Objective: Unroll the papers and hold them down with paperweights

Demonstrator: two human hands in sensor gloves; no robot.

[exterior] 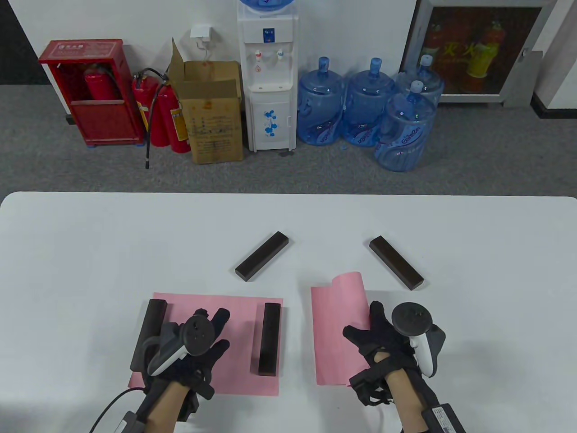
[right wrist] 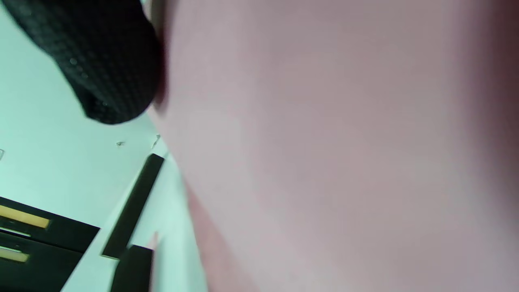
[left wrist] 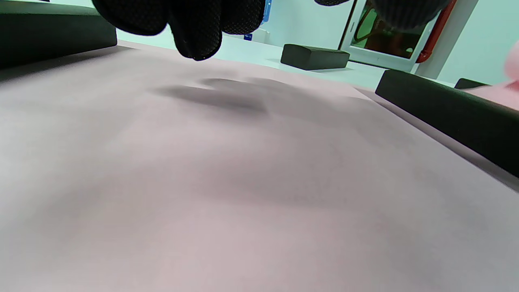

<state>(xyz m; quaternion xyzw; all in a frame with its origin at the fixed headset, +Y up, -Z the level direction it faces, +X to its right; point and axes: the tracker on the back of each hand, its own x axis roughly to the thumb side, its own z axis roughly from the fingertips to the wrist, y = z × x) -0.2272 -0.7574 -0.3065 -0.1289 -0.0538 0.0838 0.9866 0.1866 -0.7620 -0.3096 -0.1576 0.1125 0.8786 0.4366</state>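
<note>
A pink sheet [exterior: 234,324] lies flat at front left, with a dark bar paperweight on its left edge [exterior: 151,324] and another on its right edge [exterior: 269,338]. My left hand [exterior: 212,329] is spread just above this sheet [left wrist: 243,182]; its fingers [left wrist: 194,28] cast a shadow and hold nothing. A second pink sheet [exterior: 336,333] lies to the right, its far right part still curled. My right hand [exterior: 365,324] rests spread on that sheet's right edge; a fingertip [right wrist: 105,61] shows beside the paper [right wrist: 344,142]. Two loose paperweights [exterior: 262,255] [exterior: 396,262] lie farther back.
The white table [exterior: 90,252] ends at a far edge with grey carpet beyond. A water dispenser [exterior: 269,76], water jugs [exterior: 365,103], a cardboard box and fire extinguishers stand on the floor behind, off the table.
</note>
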